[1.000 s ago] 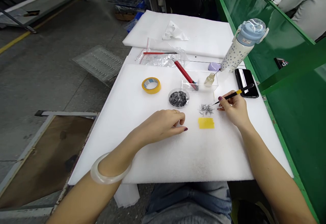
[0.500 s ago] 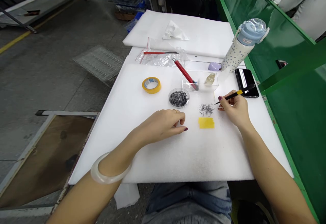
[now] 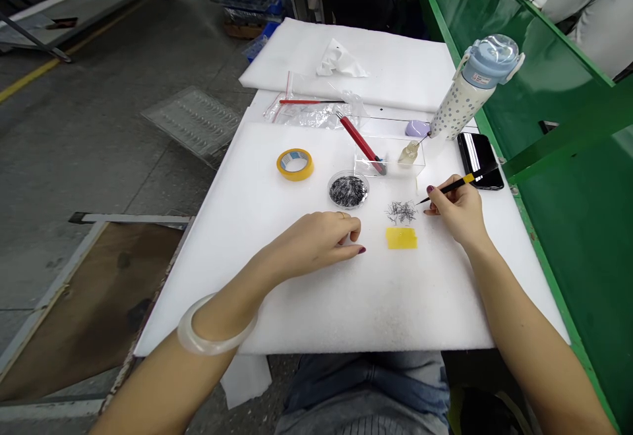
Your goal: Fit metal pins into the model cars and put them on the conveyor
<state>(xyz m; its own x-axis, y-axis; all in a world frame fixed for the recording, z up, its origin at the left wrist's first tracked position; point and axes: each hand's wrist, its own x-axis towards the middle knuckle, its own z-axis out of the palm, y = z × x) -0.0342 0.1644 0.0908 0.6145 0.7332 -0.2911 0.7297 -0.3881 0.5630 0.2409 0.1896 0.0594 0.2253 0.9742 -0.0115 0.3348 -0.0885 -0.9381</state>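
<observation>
1. Right hand (image 3: pixel 459 214): thumb and fingers pinching thin black tool (image 3: pixel 449 187), tip pointing left.
2. Black strands (image 3: pixel 401 211): loose pile on white mat (image 3: pixel 420 303), just left of tip. Strands lie every which way, no single long axis. Right hand nearer; can't tell if tip touches.
3. Left hand (image 3: pixel 321 244): loosely curled, thumb apart from forefinger, no grip visible. Yellow tape piece (image 3: pixel 401 238) off its right.
4. Bottle (image 3: pixel 459 105) label, tape roll (image 3: pixel 297 176) print: unreadable.

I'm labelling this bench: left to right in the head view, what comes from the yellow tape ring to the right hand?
Yellow ring-shaped tape roll, round clear dish of black strands, loose black strand pile, right hand.
</observation>
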